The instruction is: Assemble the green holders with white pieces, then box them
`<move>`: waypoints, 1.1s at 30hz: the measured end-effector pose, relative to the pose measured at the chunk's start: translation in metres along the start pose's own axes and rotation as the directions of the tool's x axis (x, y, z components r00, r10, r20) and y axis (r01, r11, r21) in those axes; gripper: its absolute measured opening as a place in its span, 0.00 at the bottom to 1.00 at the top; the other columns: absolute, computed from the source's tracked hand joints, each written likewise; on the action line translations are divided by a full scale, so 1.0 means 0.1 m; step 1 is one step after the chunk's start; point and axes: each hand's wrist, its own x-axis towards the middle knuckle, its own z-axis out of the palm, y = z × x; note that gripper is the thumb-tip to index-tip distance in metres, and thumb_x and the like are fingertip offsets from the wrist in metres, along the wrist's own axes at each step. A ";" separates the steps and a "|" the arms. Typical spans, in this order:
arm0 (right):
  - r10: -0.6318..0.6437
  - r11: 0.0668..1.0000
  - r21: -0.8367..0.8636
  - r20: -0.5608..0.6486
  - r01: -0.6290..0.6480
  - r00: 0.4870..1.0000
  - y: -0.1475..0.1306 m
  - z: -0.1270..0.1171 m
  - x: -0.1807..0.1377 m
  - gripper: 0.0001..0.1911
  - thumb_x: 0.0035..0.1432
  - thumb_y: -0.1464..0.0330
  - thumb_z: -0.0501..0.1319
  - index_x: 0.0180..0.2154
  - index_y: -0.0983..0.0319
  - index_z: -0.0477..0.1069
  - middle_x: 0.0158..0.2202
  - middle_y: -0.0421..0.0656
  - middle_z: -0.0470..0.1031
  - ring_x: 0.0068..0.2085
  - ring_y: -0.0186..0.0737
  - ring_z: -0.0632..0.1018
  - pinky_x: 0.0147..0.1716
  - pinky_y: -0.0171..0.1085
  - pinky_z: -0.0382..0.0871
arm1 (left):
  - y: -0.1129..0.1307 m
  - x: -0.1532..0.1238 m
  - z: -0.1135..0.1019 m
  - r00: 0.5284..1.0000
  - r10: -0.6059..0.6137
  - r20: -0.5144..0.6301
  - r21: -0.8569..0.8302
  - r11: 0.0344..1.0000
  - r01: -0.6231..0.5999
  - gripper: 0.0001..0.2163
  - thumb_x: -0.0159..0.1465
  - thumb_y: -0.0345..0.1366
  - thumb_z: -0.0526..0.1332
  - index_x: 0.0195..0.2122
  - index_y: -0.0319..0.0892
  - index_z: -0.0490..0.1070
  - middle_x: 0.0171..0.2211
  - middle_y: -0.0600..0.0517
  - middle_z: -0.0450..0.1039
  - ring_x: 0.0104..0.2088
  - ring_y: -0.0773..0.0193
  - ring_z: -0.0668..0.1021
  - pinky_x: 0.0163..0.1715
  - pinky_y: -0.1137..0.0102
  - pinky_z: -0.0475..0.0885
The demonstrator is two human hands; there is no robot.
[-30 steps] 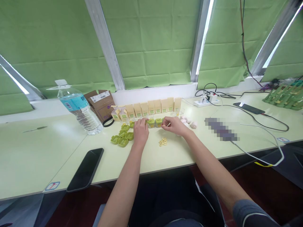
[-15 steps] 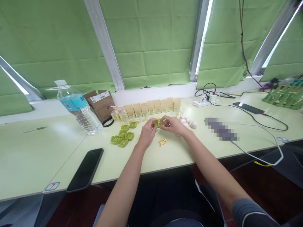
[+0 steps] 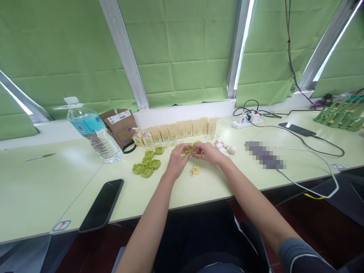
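Observation:
My left hand (image 3: 178, 160) and my right hand (image 3: 209, 152) meet over the middle of the table. Between their fingertips they pinch a small green piece (image 3: 188, 152), partly hidden by the fingers. More green shows just behind the right fingers; whether it belongs to the same piece I cannot tell. Left of my hands sit several green clover-like cups (image 3: 147, 171). Below the hands lies a little pile of pale yellow bands (image 3: 195, 171). Several pinkish-white rounded pieces (image 3: 232, 150) rest just right of my right hand.
Small cream boxes (image 3: 173, 131) stand in a row at the back. Leftward are a large water bottle (image 3: 95, 131), a brown carton (image 3: 122, 129) and a black phone (image 3: 101, 205). A power strip (image 3: 247, 123), cables and another phone (image 3: 297, 129) occupy the right side.
The green piece has been turned and now looks flatter between my fingertips. My hands stay in nearly the same spot. The view has shifted slightly.

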 end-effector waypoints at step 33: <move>0.043 0.998 0.058 -0.199 -0.032 0.979 0.08 0.00 0.03 0.05 0.58 0.65 0.64 0.35 0.59 0.71 0.32 0.40 0.78 0.33 0.38 0.77 0.35 0.37 0.70 | -0.11 0.04 0.01 0.974 -0.169 -0.151 0.129 0.974 0.189 0.24 0.62 0.30 0.64 0.61 0.47 0.67 0.55 0.45 0.72 0.55 0.54 0.74 0.56 0.59 0.69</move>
